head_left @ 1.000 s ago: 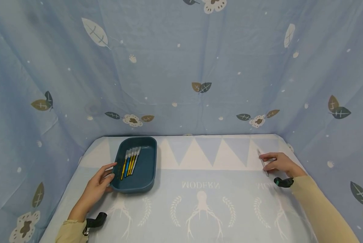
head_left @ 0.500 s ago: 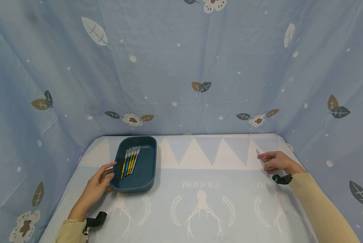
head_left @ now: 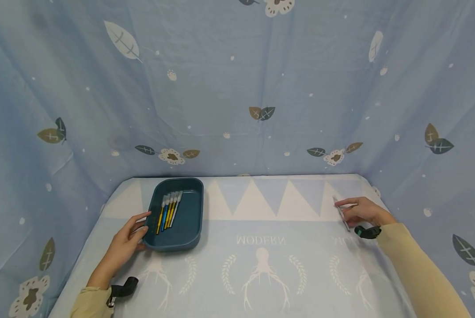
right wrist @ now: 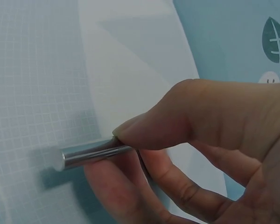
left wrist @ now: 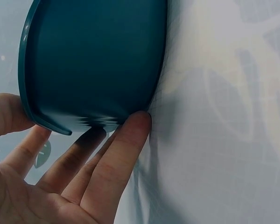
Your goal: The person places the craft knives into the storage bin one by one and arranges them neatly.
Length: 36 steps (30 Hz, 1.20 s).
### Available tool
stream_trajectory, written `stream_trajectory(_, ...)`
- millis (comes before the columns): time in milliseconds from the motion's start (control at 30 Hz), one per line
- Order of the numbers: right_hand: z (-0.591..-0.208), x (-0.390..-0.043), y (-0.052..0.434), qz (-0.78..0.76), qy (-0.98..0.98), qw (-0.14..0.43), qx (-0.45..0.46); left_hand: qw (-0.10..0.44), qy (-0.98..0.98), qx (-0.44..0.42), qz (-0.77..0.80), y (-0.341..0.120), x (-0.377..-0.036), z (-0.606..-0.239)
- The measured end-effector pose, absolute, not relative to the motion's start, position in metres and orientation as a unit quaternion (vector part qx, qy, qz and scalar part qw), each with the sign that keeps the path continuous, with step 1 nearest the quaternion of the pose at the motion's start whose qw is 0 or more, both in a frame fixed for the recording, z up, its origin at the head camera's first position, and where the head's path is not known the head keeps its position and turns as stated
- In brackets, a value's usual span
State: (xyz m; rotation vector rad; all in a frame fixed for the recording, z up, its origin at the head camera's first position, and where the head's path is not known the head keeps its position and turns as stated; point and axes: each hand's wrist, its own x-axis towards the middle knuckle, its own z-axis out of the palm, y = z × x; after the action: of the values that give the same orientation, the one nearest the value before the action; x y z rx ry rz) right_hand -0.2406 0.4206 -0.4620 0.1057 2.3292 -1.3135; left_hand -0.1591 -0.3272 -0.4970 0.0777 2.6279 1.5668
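Note:
In the head view a dark teal tray [head_left: 193,212] stands at the back left. Several slim pen-shaped tools [head_left: 169,212] with yellow, blue and silver shafts lie side by side in it, pale translucent caps toward the back. My left hand [head_left: 123,243] holds the tray's near left side. The left wrist view shows the thumb over the rim and fingers [left wrist: 116,172] against the outer wall. My right hand [head_left: 365,212] pinches a silver pen-shaped tool [right wrist: 91,153] at the table's right. In the right wrist view its shiny round end points left; the fingers hide its other end.
A pale blue and white patterned cloth [head_left: 261,260] covers the table. Behind and at both sides hangs a blue curtain [head_left: 221,88] with leaf and flower prints. Black wrist cameras [head_left: 125,287] are strapped near both hands, over pale yellow sleeves [head_left: 416,269].
The head view shifts slightly. The right hand keeps its pinch on the silver tool at nearly the same spot, and the left hand and tray stay in place.

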Motion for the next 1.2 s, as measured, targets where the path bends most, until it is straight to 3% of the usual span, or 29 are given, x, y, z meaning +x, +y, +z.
stream_trajectory(567,-0.448,-0.227,0.411,-0.512,0.829,0.226,-0.012,0.041,0.857,0.027,0.513,-0.327,-0.159,-0.496)
stream_trajectory(1200,-0.398,-0.230,0.325,-0.586,0.784,0.189,-0.079,0.044,0.852,0.036,0.521,-0.330,-0.161,-0.496)
